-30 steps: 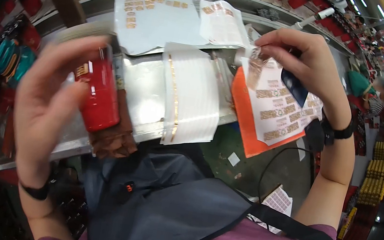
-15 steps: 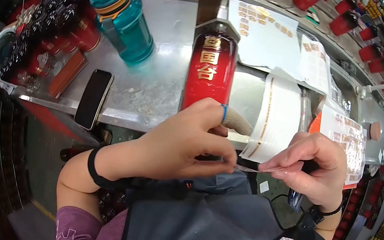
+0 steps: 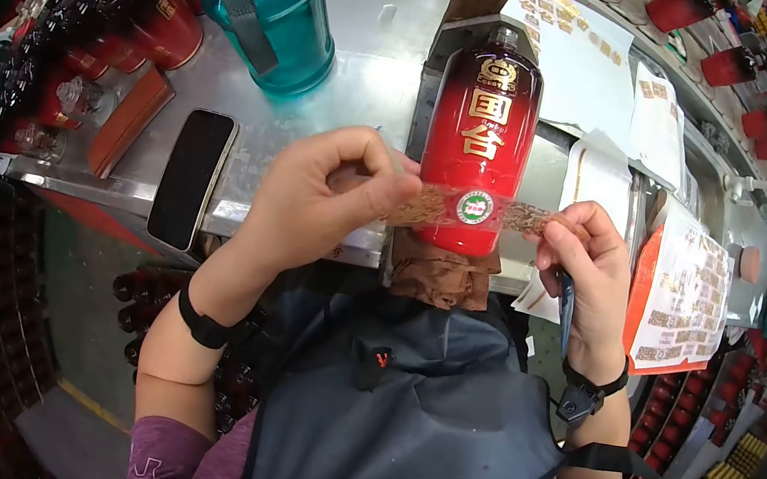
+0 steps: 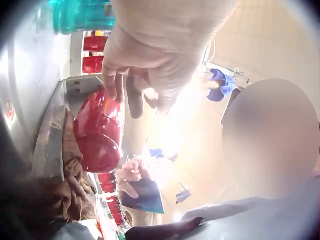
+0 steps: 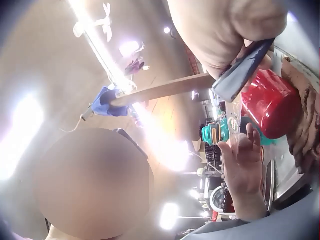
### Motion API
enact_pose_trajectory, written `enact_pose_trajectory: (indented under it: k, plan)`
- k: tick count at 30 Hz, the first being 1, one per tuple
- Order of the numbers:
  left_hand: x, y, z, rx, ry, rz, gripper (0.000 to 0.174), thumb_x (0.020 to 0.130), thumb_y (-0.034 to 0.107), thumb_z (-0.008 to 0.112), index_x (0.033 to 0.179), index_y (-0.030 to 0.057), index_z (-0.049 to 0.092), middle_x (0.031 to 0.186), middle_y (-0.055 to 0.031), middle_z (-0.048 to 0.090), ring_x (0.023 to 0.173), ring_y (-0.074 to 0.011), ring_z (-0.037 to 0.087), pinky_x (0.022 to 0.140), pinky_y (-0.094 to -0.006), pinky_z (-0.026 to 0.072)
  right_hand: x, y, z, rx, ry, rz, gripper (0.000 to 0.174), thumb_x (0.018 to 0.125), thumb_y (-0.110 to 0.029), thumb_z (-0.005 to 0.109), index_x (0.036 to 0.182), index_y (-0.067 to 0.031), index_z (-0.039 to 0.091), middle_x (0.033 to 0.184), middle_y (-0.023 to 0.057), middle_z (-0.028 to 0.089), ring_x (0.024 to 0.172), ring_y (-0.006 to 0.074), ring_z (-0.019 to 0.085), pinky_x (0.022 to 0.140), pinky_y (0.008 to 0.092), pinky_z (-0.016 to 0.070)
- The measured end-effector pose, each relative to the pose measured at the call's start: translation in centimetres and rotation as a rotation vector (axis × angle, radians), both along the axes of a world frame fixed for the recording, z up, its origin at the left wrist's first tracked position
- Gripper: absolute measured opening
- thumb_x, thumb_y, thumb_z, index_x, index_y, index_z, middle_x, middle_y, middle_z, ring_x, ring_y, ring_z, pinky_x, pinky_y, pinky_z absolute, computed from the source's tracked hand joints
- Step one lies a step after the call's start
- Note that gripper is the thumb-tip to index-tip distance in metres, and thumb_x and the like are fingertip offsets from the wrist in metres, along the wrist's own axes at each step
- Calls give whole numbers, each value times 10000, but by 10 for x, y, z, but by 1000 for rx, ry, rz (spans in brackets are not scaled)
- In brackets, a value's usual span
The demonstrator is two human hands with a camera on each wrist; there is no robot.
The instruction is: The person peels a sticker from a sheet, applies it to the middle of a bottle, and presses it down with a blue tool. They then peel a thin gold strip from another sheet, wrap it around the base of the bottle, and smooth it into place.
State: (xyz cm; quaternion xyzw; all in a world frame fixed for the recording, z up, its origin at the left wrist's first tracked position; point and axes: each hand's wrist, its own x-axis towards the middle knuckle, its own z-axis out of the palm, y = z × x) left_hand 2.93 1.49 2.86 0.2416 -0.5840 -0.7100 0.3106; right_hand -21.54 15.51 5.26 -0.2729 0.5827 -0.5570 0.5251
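Note:
A clear strip with gold pattern and a round green-and-white emblem is stretched across the lower part of a red bottle with gold characters. My left hand pinches the strip's left end, and my right hand pinches its right end. A dark flat tool is also tucked in my right hand; it shows in the right wrist view. Brown cloth lies under the bottle's base. Whether the strip touches the glass I cannot tell.
Left of the bottle stand a teal water bottle, a phone and a brown case. On the right lie sticker sheets over an orange sheet. Red bottles crowd the far left.
The red bottle, gripped by my left hand at first, now lies on the cloth. My hands have moved apart, spreading the strip between them over the bottle. The view has shifted left.

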Motion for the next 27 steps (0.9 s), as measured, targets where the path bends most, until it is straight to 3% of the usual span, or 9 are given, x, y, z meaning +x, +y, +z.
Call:
enact_pose_trajectory:
  k: [3, 6, 10, 12, 13, 15, 16, 19, 27]
  plan:
    - [-2, -5, 2, 173, -17, -53, 164, 914, 123, 741, 930, 19, 615, 961, -22, 663, 964, -83, 612, 817, -231, 488, 2, -2, -5, -4, -50, -56, 98, 952, -75, 662, 947, -87, 565, 864, 54, 703, 659, 37, 603, 507, 152, 412]
    - [-1, -9, -3, 71, -64, -98, 147, 918, 117, 732, 946, 22, 623, 999, -49, 681, 941, -73, 619, 809, -230, 498, 4, -3, -7, -5, -53, -95, 97, 962, -76, 648, 945, -94, 554, 859, 58, 702, 648, 39, 609, 483, 154, 407]
    - [-4, -11, -1, 188, -131, -77, 136, 917, 115, 730, 953, 29, 631, 1050, -88, 692, 955, -81, 624, 830, -235, 505, 5, -5, -10, -20, -49, -113, 91, 962, -70, 647, 953, -91, 560, 858, 56, 701, 646, 41, 610, 488, 156, 412]
    - [-7, -9, -5, 132, -105, -10, 110, 948, 126, 688, 926, 84, 589, 861, 68, 586, 782, 12, 501, 692, -164, 394, 5, -5, -12, -25, -46, -108, 89, 961, -67, 648, 957, -90, 563, 861, 56, 701, 648, 42, 610, 487, 157, 411]
    - [-7, -9, -7, 134, -106, -10, 110, 948, 126, 688, 926, 84, 589, 861, 68, 586, 782, 12, 501, 692, -164, 394, 5, -6, -11, -31, -28, -124, 88, 959, -65, 651, 962, -89, 566, 862, 54, 701, 653, 40, 608, 493, 157, 411]
    - [-6, -10, -12, 227, -50, 13, 108, 934, 118, 706, 954, 39, 635, 1088, -120, 688, 993, -94, 627, 899, -238, 491, 6, -6, -10, -35, -11, -141, 88, 957, -62, 653, 966, -89, 570, 863, 52, 701, 659, 38, 607, 500, 157, 410]
    - [-6, -10, -13, 228, -51, 12, 108, 934, 118, 706, 954, 39, 635, 1088, -120, 688, 993, -94, 627, 899, -238, 491, 7, -6, -8, -42, 1, -130, 88, 957, -62, 655, 968, -90, 572, 861, 48, 700, 663, 34, 603, 510, 156, 411]
    - [-5, -9, -17, 239, -18, 15, 101, 944, 121, 697, 952, 43, 634, 1056, -92, 692, 977, -78, 618, 891, -228, 487, 8, -8, -7, -39, 18, -121, 89, 956, -64, 658, 970, -92, 575, 857, 41, 697, 669, 26, 595, 530, 153, 411]
    - [-10, -7, -27, 358, 54, 49, 100, 947, 117, 698, 956, 48, 626, 912, 17, 659, 828, -19, 579, 736, -181, 456, 6, -11, -11, -15, 22, -114, 92, 953, -71, 663, 969, -94, 575, 842, 28, 693, 669, 20, 586, 538, 154, 415]
